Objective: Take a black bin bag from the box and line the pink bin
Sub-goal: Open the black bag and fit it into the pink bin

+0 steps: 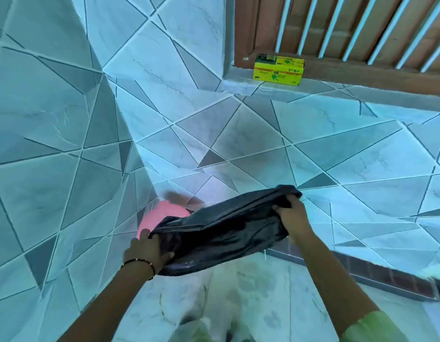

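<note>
A black bin bag [221, 230] is stretched between both hands above the floor corner. My left hand [150, 250] grips its left end, fingers curled into the plastic. My right hand [291, 215] grips the bunched right end, held higher. The pink bin [162, 213] stands in the corner right behind the bag; only part of its round top shows, the rest is hidden by the bag and my left hand. The yellow box [278, 69] of bin bags sits on a tiled ledge at the back.
Tiled walls [66, 119] meet in a corner at the left and behind the bin. A brown frame with white bars [349, 28] rises behind the box. A dark brick strip [376, 272] runs along the wall's foot at the right. Pale floor lies below my arms.
</note>
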Tool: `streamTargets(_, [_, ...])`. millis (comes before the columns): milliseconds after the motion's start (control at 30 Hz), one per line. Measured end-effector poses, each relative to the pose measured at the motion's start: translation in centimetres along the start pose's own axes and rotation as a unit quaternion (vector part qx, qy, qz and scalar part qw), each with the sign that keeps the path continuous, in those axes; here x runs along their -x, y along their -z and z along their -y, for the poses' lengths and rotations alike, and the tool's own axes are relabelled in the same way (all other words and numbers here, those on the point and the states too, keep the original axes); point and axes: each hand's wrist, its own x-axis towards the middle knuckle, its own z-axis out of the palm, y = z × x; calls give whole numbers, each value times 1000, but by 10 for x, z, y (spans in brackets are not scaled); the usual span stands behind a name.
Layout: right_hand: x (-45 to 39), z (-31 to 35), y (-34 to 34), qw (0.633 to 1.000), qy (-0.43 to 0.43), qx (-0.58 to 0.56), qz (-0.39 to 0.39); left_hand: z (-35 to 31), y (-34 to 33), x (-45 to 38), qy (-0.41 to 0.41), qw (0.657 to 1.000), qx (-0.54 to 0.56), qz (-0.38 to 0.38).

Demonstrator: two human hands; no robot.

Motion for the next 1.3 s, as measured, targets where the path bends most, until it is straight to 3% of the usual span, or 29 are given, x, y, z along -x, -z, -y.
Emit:
streamTargets(100, [1, 8, -19, 964, 70, 225, 127, 14, -3, -12, 19, 990, 120, -76])
streamTargets(167, [1, 17, -28, 914, 108, 353, 170, 29, 4, -22, 51, 965, 221, -132])
streamTargets(233, [-2, 28, -38, 874, 121, 431, 190, 48, 15, -28, 107, 944, 255, -178])
streamTargets(333, [-1, 47, -55, 829, 135, 496, 222, 77, 26, -31, 203, 949, 200, -136])
streamTargets(433, [10, 66, -85, 783, 173, 535, 268, 94, 26, -35, 234, 965, 88, -78])
streamTargets(533, [29, 89, -130, 753, 243, 528, 308, 89, 19, -45, 117, 983, 25, -138])
streamTargets(633, [39, 105, -172, 729, 305, 523, 321, 69, 21, -58, -38, 975, 97, -197])
streamTargets(833, [31, 123, -194, 644, 374, 616, 257, 113, 63, -98, -72, 949, 225, -209])
streamTargets(967, [15, 126, -189, 581, 340, 719, 173, 146, 86, -105, -122, 917, 306, -226])
streamTargets(1033, [3, 127, -186, 591, 297, 739, 123, 152, 99, -102, -209, 917, 251, -231])
streamTargets(1167, [-22, 133, -178, 687, 259, 678, 37, 145, 118, -88, -382, 896, 82, -210])
streamTargets(1233, [-30, 136, -181, 718, 261, 646, 13, 137, 127, -87, -385, 905, -8, -181])
streamTargets(1300, [-34, 139, -187, 733, 266, 626, -1, 132, 135, -88, -299, 940, -83, -139])
